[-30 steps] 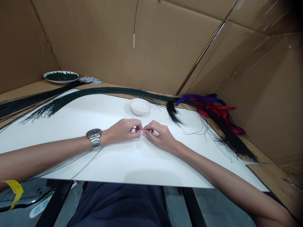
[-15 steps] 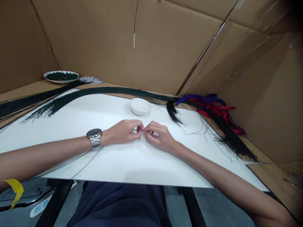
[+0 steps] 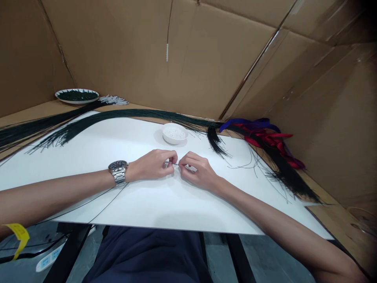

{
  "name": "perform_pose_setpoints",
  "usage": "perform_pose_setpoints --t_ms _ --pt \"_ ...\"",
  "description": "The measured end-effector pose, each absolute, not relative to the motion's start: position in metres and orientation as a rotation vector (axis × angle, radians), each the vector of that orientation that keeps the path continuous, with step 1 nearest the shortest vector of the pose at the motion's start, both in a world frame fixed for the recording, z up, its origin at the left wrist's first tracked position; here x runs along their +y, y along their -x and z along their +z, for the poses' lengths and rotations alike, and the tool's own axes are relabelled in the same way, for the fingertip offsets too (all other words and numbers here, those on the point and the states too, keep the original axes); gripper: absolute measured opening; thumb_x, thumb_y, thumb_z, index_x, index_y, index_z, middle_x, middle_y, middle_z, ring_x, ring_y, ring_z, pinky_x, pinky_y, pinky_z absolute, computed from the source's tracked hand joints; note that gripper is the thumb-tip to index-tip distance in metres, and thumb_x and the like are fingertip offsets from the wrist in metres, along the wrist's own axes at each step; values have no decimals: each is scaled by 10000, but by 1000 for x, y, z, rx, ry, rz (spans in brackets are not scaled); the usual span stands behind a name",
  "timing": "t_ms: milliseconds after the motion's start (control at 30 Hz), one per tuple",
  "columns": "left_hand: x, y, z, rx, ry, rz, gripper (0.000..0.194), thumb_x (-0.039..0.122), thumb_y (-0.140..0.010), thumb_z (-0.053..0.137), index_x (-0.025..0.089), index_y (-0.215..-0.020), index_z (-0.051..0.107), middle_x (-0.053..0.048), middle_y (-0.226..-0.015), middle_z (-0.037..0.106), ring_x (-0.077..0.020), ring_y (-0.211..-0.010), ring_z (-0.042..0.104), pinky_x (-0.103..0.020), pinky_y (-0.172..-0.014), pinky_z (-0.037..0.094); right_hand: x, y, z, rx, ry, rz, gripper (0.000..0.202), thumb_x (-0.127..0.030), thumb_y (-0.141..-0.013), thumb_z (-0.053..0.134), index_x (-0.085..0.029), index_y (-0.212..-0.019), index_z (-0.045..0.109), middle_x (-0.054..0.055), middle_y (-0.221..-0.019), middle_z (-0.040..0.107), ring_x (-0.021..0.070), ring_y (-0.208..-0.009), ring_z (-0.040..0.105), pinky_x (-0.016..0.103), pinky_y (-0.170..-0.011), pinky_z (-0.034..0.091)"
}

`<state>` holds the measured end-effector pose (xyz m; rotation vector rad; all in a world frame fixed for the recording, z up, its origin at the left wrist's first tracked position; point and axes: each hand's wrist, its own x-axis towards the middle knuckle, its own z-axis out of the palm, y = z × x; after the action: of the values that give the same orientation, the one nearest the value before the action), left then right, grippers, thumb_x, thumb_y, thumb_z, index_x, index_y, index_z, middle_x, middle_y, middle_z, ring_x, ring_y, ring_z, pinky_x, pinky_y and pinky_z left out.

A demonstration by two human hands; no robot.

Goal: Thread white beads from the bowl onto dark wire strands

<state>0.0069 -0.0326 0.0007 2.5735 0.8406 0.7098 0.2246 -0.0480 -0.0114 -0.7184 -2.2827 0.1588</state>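
Observation:
Over the white board, my left hand (image 3: 157, 163) pinches a thin dark cord (image 3: 176, 164) between thumb and fingers. Facing it, my right hand (image 3: 198, 169) pinches the same cord with thumb and forefinger. A short dark stretch of cord shows in the small gap between the fingertips; whether a bead sits in either pinch I cannot tell. Behind my hands stands a white bowl (image 3: 174, 142) holding small white bits that look like beads. From under my left wrist, dark cord runs toward the board's front edge.
A long bundle of dark green cords (image 3: 129, 113) crosses the back of the board (image 3: 191, 208). Black cords (image 3: 282, 169) and red and purple ribbons (image 3: 271, 137) lie at right. A plate (image 3: 77, 103) of dark green pieces and black-and-white beaded ends (image 3: 118, 100) sit at back left. Cardboard walls (image 3: 123, 51) enclose the table.
My fingertips have drawn slightly apart, the left ones shifting a little leftward, so a short piece of cord now shows between them. The rest looks the same.

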Motion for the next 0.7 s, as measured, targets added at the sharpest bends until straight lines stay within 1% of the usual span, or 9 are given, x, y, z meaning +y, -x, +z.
perform_pose_setpoints --t_ms 100,200,367,467,533,600,700 --pt "-33 -7 1 811 -2581 709 161 123 -799 512 180 -921 601 17 -769 631 -118 -635 533 -245 -604 379 -48 -224 -11 -2274 716 167 179 -75 -848 502 -205 -798 616 41 -746 637 166 -700 559 299 -643 470" --pt "-34 -7 1 789 -2573 730 123 170 -856 517 179 -923 620 7 -789 652 -123 -651 549 -245 -613 386 -46 -225 -12 -2270 731 209 163 -105 -883 511 -205 -831 628 41 -757 640 166 -714 572 299 -655 477" --pt "-33 -6 0 773 -2549 755 131 189 -908 503 180 -913 633 2 -804 673 -123 -674 573 -243 -628 393 -46 -231 -13 -2308 792 302 114 -135 -893 555 -194 -867 649 37 -773 638 160 -708 576 297 -647 472" --pt "-34 -5 -2 758 -2580 781 114 184 -906 513 181 -898 627 6 -803 671 -120 -676 579 -242 -627 395 -40 -237 -2 -2333 814 357 79 -204 -929 582 -197 -910 659 45 -837 671 165 -762 601 308 -701 491" --pt "-36 -5 -3 745 -2666 792 100 166 -894 518 181 -882 616 11 -808 667 -110 -649 569 -243 -609 387 -29 -239 12 -2319 826 327 99 -250 -950 583 -195 -934 664 56 -875 691 169 -786 612 307 -715 495" --pt "-37 -5 -6 735 -2829 782 98 161 -892 511 180 -866 603 11 -807 663 -102 -594 549 -252 -549 345 -12 -236 28 -2314 856 235 136 -275 -961 571 -187 -939 672 64 -872 698 168 -762 608 298 -689 484" --pt "-39 -7 -9 689 -3107 745 135 183 -925 478 174 -841 584 0 -779 651 -104 -552 549 -281 -455 216 21 -225 47 -2433 961 70 175 -281 -965 549 -186 -978 695 69 -888 703 169 -744 602 297 -696 460"
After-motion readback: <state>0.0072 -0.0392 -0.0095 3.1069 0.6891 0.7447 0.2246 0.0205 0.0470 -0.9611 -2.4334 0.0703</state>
